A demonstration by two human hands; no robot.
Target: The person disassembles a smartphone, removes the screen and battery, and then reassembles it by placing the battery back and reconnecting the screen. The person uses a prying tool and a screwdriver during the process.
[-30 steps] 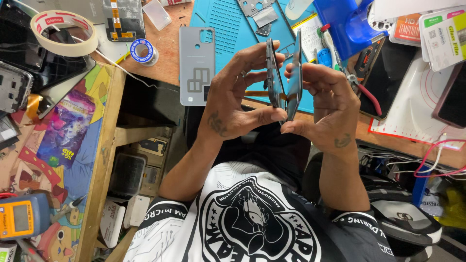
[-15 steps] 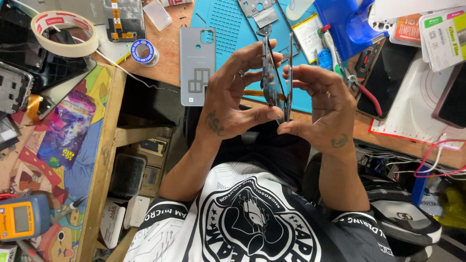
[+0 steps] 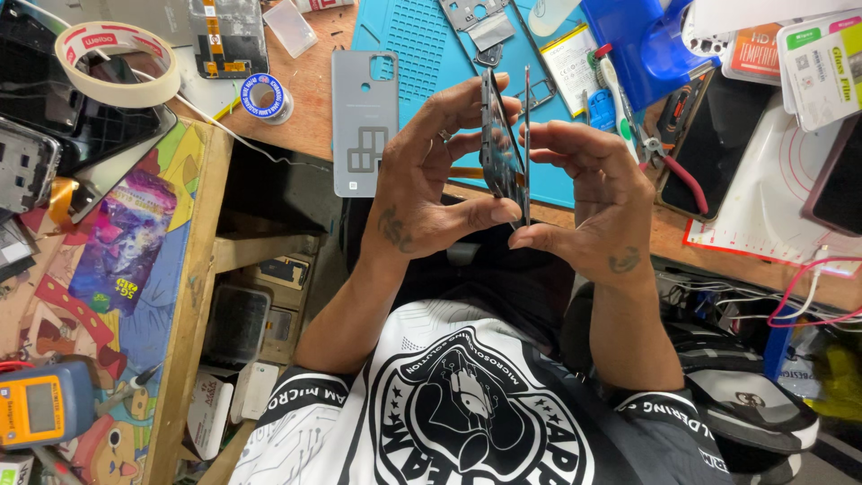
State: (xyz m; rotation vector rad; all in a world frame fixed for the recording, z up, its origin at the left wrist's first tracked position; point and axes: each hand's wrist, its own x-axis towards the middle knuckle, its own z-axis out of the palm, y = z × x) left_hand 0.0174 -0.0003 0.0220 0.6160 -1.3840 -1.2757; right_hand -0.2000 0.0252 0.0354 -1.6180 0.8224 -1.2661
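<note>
Both hands hold a taken-apart phone edge-on above the desk edge. My left hand (image 3: 422, 193) grips the dark phone body (image 3: 496, 135), thumb under its lower end and fingers along the side. My right hand (image 3: 593, 193) holds the thin screen panel (image 3: 526, 126) just to the right of the body, fingertips on its edge. The two parts stand nearly parallel with a narrow gap between them. An orange flex strip (image 3: 467, 171) shows beside the body near my left fingers.
A grey phone back cover (image 3: 364, 117) lies on the wooden desk beside a blue work mat (image 3: 422, 36) with a metal frame and a battery (image 3: 575, 63). A tape roll (image 3: 117, 63), a wire spool (image 3: 267, 97), a black phone (image 3: 718, 144) and a yellow multimeter (image 3: 36, 404) lie around.
The gap between the phone body and the screen panel has narrowed a little. Both hands stay in nearly the same place.
</note>
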